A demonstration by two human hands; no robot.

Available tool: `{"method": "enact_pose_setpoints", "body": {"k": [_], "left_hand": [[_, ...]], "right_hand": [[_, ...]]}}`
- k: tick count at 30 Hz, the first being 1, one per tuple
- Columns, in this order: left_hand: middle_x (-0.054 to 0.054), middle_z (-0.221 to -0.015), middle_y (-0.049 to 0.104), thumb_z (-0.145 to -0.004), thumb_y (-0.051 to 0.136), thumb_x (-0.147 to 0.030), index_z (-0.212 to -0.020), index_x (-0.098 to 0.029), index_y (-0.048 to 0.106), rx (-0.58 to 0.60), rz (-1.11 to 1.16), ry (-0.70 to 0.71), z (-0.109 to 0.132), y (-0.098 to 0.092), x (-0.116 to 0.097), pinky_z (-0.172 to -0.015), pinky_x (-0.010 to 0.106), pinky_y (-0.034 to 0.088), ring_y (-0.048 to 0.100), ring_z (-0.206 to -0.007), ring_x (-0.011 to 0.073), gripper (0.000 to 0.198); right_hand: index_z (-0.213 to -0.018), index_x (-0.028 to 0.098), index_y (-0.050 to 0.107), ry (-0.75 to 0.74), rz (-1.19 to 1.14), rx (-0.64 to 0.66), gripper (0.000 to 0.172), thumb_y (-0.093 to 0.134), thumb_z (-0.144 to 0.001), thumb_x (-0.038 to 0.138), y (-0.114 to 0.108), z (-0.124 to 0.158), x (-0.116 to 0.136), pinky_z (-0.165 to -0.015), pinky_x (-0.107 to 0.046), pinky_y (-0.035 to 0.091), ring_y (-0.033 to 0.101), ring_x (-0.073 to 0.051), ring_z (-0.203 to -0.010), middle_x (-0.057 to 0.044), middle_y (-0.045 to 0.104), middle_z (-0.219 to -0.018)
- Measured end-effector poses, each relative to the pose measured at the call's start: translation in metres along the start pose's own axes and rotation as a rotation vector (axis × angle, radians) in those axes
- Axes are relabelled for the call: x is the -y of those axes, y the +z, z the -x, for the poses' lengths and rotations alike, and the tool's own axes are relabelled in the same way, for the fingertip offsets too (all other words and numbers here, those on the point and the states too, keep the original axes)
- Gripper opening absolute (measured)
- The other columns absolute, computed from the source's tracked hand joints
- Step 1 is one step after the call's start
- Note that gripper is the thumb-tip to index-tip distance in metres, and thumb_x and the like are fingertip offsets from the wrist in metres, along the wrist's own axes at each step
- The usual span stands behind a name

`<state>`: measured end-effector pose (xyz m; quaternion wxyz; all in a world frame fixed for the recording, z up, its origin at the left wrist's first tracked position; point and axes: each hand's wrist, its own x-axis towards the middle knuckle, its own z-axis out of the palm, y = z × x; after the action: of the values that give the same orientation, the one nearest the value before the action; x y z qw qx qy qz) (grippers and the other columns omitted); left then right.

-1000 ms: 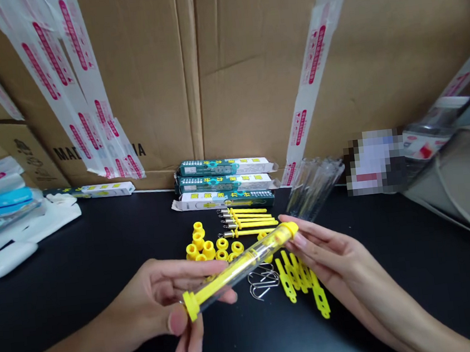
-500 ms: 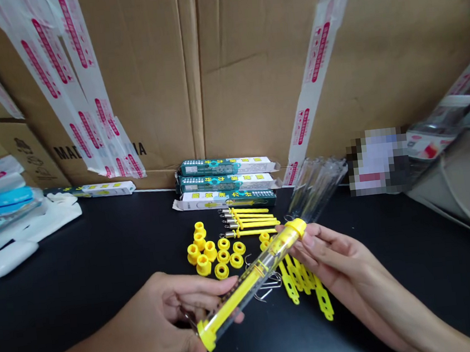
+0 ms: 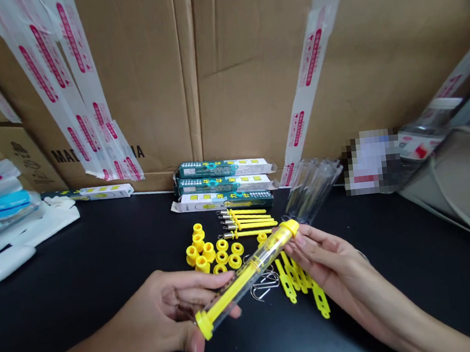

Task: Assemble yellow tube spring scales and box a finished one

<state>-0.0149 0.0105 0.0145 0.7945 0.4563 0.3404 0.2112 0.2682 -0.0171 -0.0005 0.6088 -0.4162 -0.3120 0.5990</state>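
A clear tube with yellow end caps and a yellow rod inside slants up to the right between my hands. My left hand grips its lower end, fingers behind the tube and thumb by the cap. My right hand pinches the upper end just below the cap. Beyond the tube lie yellow caps, yellow rings and yellow rods with metal ends. Metal hooks and flat yellow strips lie partly behind the tube and my right hand.
Three printed small boxes lie by a big cardboard box. Clear tubes are piled right of them. A bottle and a grey bag are at the right, blue and white packets at the left, on the black table.
The tube's upper end has shifted slightly left along with my right hand, and its lower cap sits a little higher. Both hands keep hold of it.
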Motion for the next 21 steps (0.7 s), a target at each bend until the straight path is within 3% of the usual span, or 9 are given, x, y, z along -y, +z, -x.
{"method": "enact_pose_setpoints", "body": {"k": [3,8,11,14,17,21], "left_hand": [[0.012,-0.106,0.083,-0.065,0.1,-0.021,-0.124,-0.02,0.078,-0.013,-0.009,0.001,0.0018,0.0019,-0.0022,-0.056,0.019,0.058,0.069,-0.058,0.0102,0.063],[0.011,-0.104,0.084,-0.06,0.102,-0.026,-0.121,-0.019,0.079,-0.021,-0.007,0.002,0.0032,0.0051,-0.0045,-0.054,0.017,0.057,0.069,-0.058,0.01,0.066],[0.01,-0.105,0.084,-0.064,0.1,-0.019,-0.121,-0.02,0.079,-0.017,-0.021,0.005,0.0031,0.0048,-0.0031,-0.054,0.018,0.057,0.069,-0.057,0.0098,0.061],[0.01,-0.103,0.085,-0.061,0.101,-0.02,-0.122,-0.02,0.078,-0.023,-0.042,-0.007,0.0025,0.0033,0.0003,-0.054,0.019,0.057,0.073,-0.064,0.0151,0.066],[0.011,-0.103,0.085,-0.059,0.102,-0.025,-0.122,-0.019,0.079,-0.025,-0.108,0.014,0.0021,0.0019,0.0031,-0.065,0.023,0.059,0.078,-0.081,0.0227,0.067],[0.009,-0.103,0.085,-0.06,0.102,-0.029,-0.123,-0.02,0.079,-0.017,-0.191,0.046,0.0024,0.0004,0.0054,-0.085,0.026,0.058,0.079,-0.089,0.0248,0.068]], "right_hand": [[-0.096,0.023,0.083,0.007,-0.027,0.017,0.015,0.088,-0.084,0.029,0.001,0.0014,-0.0002,-0.106,-0.024,0.055,0.076,-0.019,-0.108,-0.004,0.083,-0.108],[-0.111,0.025,0.081,0.078,-0.099,-0.079,0.036,0.092,-0.077,0.023,0.0043,0.0019,0.003,-0.107,-0.025,0.056,0.072,-0.021,-0.122,-0.005,0.078,-0.129],[-0.116,0.025,0.08,0.075,-0.077,-0.057,0.039,0.091,-0.079,0.026,0.0042,0.0023,0.0039,-0.109,-0.025,0.054,0.069,-0.022,-0.126,-0.006,0.078,-0.129],[-0.119,0.026,0.081,0.07,-0.046,-0.015,0.04,0.09,-0.08,0.03,0.0038,0.0031,0.0034,-0.11,-0.026,0.053,0.067,-0.023,-0.13,-0.005,0.078,-0.13],[-0.119,0.027,0.081,0.065,-0.036,0.02,0.039,0.09,-0.08,0.03,0.0039,0.0035,0.0029,-0.11,-0.026,0.053,0.069,-0.024,-0.127,-0.005,0.077,-0.132],[-0.119,0.028,0.081,0.06,-0.056,0.022,0.043,0.093,-0.077,0.029,0.0037,0.0028,0.0036,-0.107,-0.025,0.055,0.073,-0.022,-0.121,-0.004,0.077,-0.131]]}}
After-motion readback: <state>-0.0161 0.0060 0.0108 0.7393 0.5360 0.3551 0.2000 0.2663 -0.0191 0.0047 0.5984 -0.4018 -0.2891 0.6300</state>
